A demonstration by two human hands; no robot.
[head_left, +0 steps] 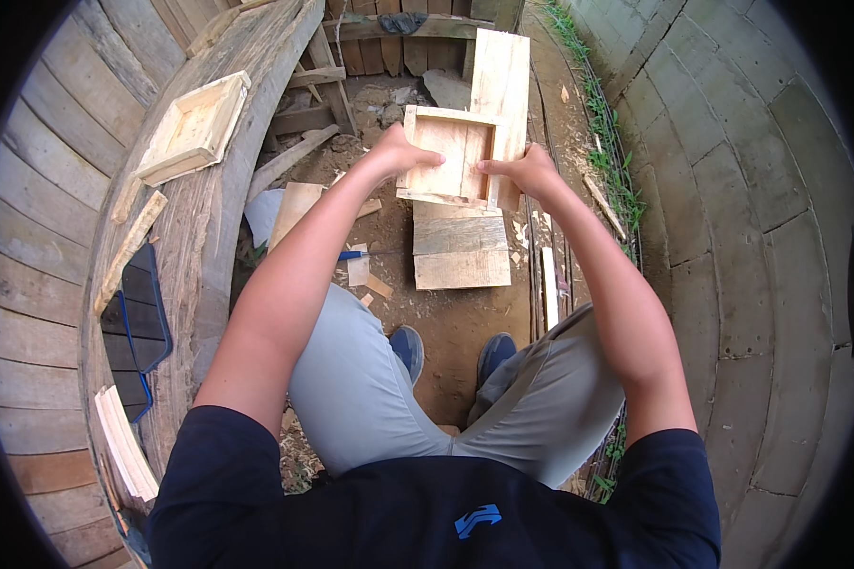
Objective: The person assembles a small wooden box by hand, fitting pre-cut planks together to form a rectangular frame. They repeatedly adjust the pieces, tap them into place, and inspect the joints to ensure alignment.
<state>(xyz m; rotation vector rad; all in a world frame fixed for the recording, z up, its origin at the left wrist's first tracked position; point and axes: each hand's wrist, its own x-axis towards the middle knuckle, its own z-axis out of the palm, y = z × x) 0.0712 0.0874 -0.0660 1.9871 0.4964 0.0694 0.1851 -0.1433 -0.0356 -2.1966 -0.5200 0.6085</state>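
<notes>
Between my two hands is a shallow square wooden box [453, 152] with raised rims, its inside facing me. My left hand [396, 156] is closed on its left side, the thumb over the rim. On the right side my right hand [522, 174] grips it, thumb lying across the rim; the fingers of both hands are mostly hidden behind. A long pale board [500, 76] extends beyond the box at the upper right, and whether it touches the box I cannot tell. Below the box, a wooden block or stacked boards [461, 256] rests low in front of my shoes.
A similar wooden box [195, 128] sits on a thick plank bench [199, 228] at left, beside wood strips and blue-edged dark glasses [140, 313]. A blue-handled screwdriver [353, 254] lies among offcuts on the ground. A block wall [731, 209] rises at right.
</notes>
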